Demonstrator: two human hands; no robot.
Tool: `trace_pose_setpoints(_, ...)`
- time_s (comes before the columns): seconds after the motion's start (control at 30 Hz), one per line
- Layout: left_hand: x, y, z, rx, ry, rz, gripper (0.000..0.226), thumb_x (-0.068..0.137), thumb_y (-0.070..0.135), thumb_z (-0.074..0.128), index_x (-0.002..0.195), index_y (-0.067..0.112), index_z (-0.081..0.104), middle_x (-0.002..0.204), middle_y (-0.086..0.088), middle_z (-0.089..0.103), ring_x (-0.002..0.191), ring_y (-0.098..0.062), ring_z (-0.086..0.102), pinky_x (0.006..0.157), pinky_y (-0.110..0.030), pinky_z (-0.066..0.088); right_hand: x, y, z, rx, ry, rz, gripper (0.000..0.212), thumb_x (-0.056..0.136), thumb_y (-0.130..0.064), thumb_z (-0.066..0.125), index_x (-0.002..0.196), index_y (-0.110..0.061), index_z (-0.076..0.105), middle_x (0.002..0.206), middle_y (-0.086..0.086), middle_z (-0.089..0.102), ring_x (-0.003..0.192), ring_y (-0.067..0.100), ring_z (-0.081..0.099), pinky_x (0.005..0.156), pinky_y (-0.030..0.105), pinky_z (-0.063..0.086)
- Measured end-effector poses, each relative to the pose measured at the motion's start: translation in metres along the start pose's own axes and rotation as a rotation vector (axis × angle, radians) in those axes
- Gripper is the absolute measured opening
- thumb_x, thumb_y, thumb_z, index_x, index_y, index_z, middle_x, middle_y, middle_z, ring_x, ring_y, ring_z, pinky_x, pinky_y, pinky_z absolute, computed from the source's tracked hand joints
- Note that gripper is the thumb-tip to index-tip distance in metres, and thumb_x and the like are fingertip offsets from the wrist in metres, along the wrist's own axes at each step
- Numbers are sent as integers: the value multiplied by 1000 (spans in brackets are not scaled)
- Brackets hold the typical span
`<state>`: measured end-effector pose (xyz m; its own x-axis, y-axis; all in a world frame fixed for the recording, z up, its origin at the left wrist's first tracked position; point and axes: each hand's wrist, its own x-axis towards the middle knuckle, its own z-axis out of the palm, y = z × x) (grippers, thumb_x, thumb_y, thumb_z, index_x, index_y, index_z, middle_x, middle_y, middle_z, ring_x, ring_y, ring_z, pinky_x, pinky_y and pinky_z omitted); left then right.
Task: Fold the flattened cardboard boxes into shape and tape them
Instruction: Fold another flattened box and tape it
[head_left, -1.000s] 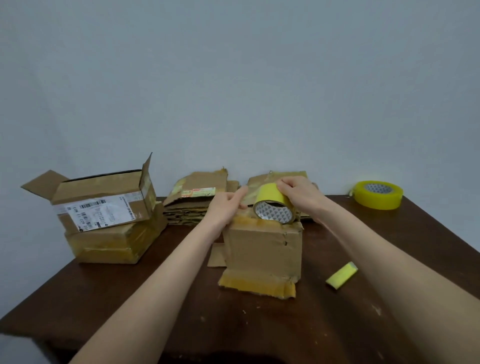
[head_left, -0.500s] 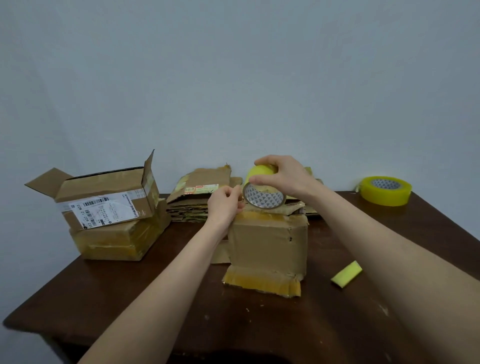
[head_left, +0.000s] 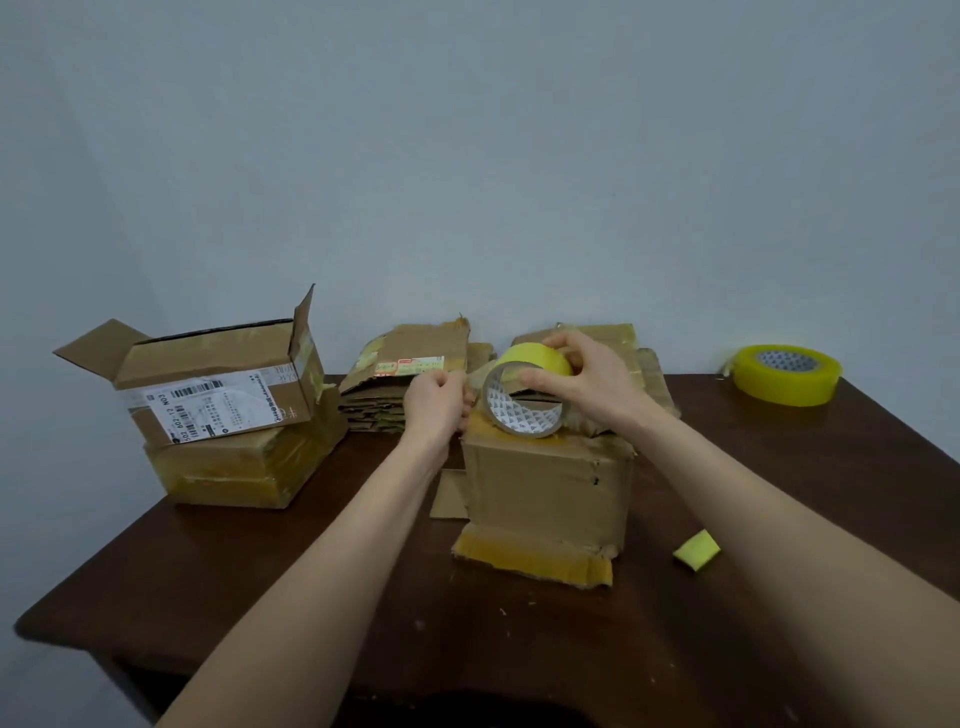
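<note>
A small folded cardboard box (head_left: 545, 499) stands in the middle of the dark wooden table (head_left: 363, 623), its front flap edged with yellow tape. My right hand (head_left: 582, 384) grips a yellow tape roll (head_left: 524, 400) just above the box's top, thumb inside the core and fingers over the rim. My left hand (head_left: 439, 402) is at the box's top left corner, its fingers curled and pinched together next to the roll, seemingly on the tape's free end; the tape strip itself is hard to make out.
Two assembled boxes (head_left: 223, 415) are stacked at the left, the upper one open with a shipping label. Flattened cardboard (head_left: 410, 379) is piled at the back by the wall. A second yellow tape roll (head_left: 784, 374) lies back right, and a small yellow scrap (head_left: 697, 550) sits right of the box.
My right hand lifted the roll off the box top, turned it and brought it lower again. My left hand closed from an open reach into a pinch beside the roll.
</note>
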<state>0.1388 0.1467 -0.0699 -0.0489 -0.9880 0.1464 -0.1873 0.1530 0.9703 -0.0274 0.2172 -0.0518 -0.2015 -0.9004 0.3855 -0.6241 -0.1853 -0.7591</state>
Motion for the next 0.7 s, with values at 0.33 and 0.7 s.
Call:
trace_pose_setpoints(0.33,7,-17,-8,63,23,-18,23,94,12,46,71,9,49,63,-2,45,55,-14,38,43,-23,31,19,-22,-5,-286,-117,-44,64,70,-67,67,119,-25,67,119,-6,65,109,15,58,94,39,50)
trace_pose_setpoints(0.7,-3,-39,-8,75,-106,-170,28,98,19,46,70,13,50,62,1,43,52,-11,37,39,-20,27,9,-12,-4,-223,-78,-14,45,77,-60,67,105,-28,52,102,-7,56,95,14,53,73,29,42)
